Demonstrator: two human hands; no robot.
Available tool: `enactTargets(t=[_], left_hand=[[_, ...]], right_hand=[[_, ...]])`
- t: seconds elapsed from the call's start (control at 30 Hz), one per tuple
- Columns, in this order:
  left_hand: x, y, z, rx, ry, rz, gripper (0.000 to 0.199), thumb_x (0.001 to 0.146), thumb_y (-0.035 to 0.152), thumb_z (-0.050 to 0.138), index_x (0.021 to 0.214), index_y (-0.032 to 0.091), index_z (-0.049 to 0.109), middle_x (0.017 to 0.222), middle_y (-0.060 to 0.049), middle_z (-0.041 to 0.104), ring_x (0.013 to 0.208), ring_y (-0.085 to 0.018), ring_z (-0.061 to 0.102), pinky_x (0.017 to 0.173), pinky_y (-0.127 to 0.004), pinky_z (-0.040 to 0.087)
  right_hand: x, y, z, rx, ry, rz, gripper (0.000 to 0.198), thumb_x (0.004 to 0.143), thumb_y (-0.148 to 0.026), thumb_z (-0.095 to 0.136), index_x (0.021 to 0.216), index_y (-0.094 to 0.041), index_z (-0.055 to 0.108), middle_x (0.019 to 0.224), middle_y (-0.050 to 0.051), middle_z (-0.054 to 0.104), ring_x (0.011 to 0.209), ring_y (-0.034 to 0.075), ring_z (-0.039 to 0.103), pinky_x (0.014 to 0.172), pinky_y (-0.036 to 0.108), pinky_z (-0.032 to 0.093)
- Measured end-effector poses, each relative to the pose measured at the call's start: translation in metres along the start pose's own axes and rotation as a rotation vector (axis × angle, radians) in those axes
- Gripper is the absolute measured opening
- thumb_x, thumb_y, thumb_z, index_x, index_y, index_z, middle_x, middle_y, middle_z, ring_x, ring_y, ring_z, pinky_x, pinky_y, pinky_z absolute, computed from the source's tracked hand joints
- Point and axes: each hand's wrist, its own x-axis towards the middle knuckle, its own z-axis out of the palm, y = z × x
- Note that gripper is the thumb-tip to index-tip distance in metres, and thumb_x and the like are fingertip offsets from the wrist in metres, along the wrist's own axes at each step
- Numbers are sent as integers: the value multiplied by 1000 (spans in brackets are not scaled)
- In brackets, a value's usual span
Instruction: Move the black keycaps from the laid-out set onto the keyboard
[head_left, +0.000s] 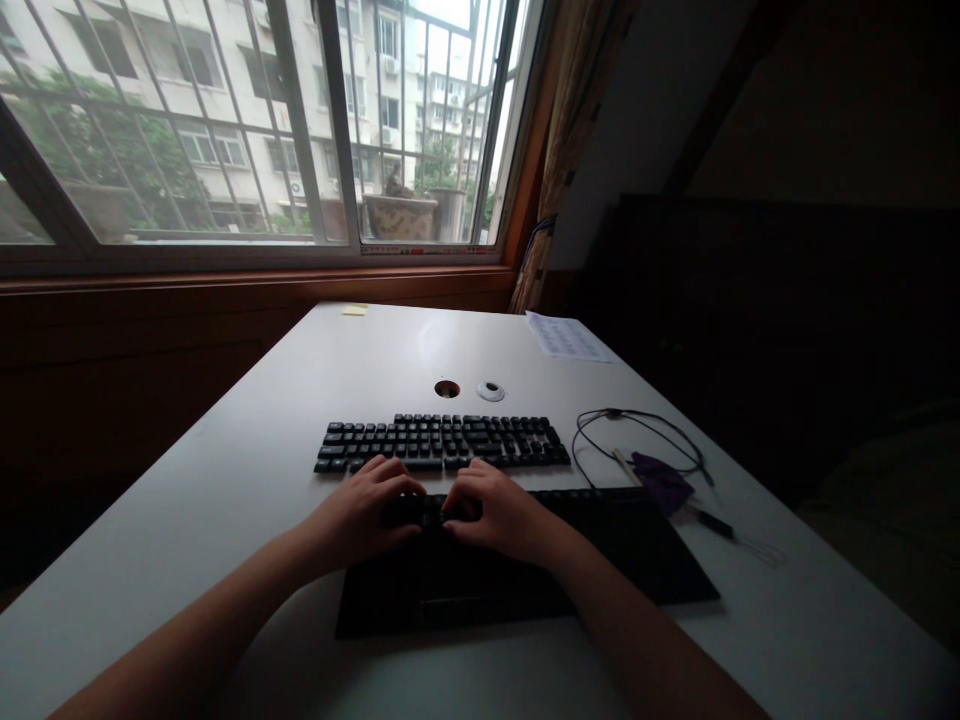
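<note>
A black keyboard base (525,590) lies on the white table, its top plate mostly dark and bare. Both hands meet at its back edge, where small black keycaps (431,513) show between the fingertips. My left hand (367,515) has its thumb and fingers curled in a pinch, with a dark spot between them too dim to name. Opposite it, my right hand (491,508) pinches with thumb and forefinger at a keycap. Just behind the hands, loose black keycaps (480,437) are laid out in rows like a keyboard.
On the right lie a coiled black cable (637,412), a dark purple cloth-like piece (661,483) and a wire puller with a black handle (712,523). Further back are a cable hole (448,389), its white ring (491,391), printed paper (570,337) and a yellow note (355,310).
</note>
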Motion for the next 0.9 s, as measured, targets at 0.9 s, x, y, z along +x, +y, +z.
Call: enactTargets(t=[0.9], left_hand=[[0,-1,1,-1,19,20,32,84,28,73,114,25,63,109,-7,61,101,-26,54,86,-40,49]], right_hand=[[-4,-6,5,-119,7,-16,16,74,-16,77,83,-20,64,80,-1,58,83,17,52,71,27,41]])
